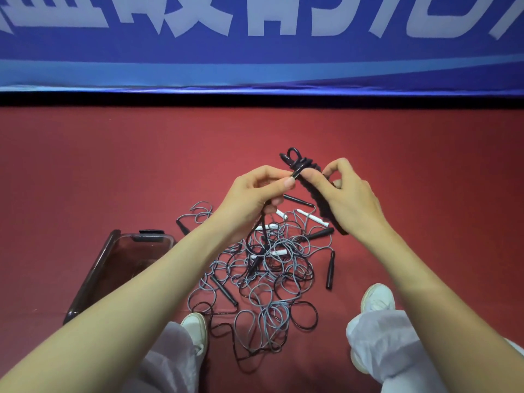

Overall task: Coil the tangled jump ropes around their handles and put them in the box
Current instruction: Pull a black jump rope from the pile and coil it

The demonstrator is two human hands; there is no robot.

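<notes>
My right hand (347, 194) grips a black handle bundle (323, 205) wrapped in coils of black rope, held above the floor. My left hand (252, 194) pinches the loose end of that black rope (297, 172) near the bundle's top; a strand hangs from it down into the pile. Below my hands a tangled heap of grey and black jump ropes (263, 276) lies on the red floor, with several black and white handles sticking out. The clear plastic box (93, 276) stands open at the left, partly hidden by my left forearm.
A blue banner (255, 52) with white lettering runs along the far edge of the red floor (113, 165). My two white shoes (195, 327) (378, 297) and pale trouser legs flank the near side of the rope pile.
</notes>
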